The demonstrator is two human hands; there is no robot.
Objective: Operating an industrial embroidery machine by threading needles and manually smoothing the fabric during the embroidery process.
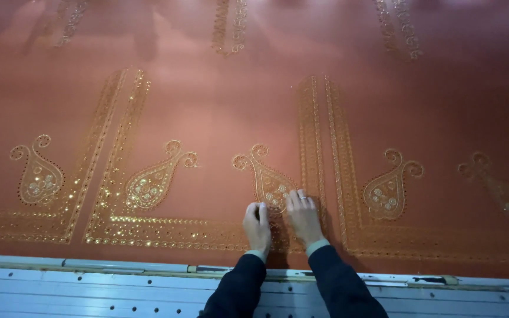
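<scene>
both hands, left point(257, 227) and right point(303, 216), flat on stretched cloth point(207, 112) by a paisley point(268, 181) near the frame point(119, 282); fingers extended, gripping nothing. likely thin, taut, snag-prone beadwork; best pressed lightly, not pinched.

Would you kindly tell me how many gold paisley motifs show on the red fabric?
5 whole ones: far left, left of centre, one under the hands, right of centre, and a dim one far right. A sliver at the left edge may be another.

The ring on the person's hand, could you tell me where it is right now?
In the head view, the ring sits on a finger of the right hand, low centre, resting on the gold paisley motif.
</scene>
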